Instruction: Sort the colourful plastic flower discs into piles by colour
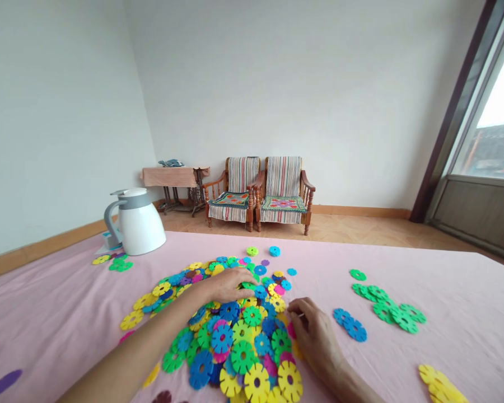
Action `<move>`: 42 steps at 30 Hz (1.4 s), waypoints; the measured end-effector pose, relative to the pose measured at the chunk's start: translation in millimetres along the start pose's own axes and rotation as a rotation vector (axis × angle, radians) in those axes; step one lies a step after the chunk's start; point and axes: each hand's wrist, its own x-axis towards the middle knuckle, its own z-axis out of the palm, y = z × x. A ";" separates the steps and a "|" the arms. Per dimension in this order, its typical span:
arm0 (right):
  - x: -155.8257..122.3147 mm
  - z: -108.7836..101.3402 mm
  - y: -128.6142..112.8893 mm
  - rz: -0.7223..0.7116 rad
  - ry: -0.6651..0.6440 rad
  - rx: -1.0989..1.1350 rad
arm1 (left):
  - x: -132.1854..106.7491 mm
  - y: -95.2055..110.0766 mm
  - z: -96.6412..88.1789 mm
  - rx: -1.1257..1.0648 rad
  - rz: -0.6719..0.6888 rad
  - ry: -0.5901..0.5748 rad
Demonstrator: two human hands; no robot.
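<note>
Centrally, the disc pile (243, 355) is heaped on the table (445, 291), twd its near edge. Left hand (229, 285) is laid flat, fingers apart, on the pile's far part. Right hand (315, 333) is curled at its right rim; grip can't be told. Discs are best pinched singly by the rim, w/ the pile steadied. Green discs (386, 308) & blue discs (350, 324) are grouped further right.

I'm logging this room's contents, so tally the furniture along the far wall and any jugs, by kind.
Armchairs: 2
Side table: 1
White jug: 1
Total: 4
</note>
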 end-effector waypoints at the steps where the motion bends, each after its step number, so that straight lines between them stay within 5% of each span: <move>1: -0.1 -0.4 0.3 0.001 0.011 -0.010 | -7.5 1.7 -3.9 -0.014 -0.002 -0.007; 5: 0.3 -0.8 4.5 0.013 0.057 -0.084 | -36.8 11.0 -13.4 -0.004 -0.097 0.009; 12: 1.1 1.7 12.2 -0.077 0.016 -0.238 | -77.9 26.4 -1.3 -0.030 -0.286 0.332; 22: -4.5 0.0 -1.0 -0.292 -0.147 -0.133 | -86.4 29.1 23.3 -0.057 -0.299 0.623; 32: 0.4 4.5 0.6 -0.136 0.011 -0.162 | -98.9 8.2 27.1 0.014 -0.374 0.753; 42: 69.1 20.9 19.4 0.107 -0.027 -0.491 | -104.4 -5.4 32.9 0.025 -0.442 0.740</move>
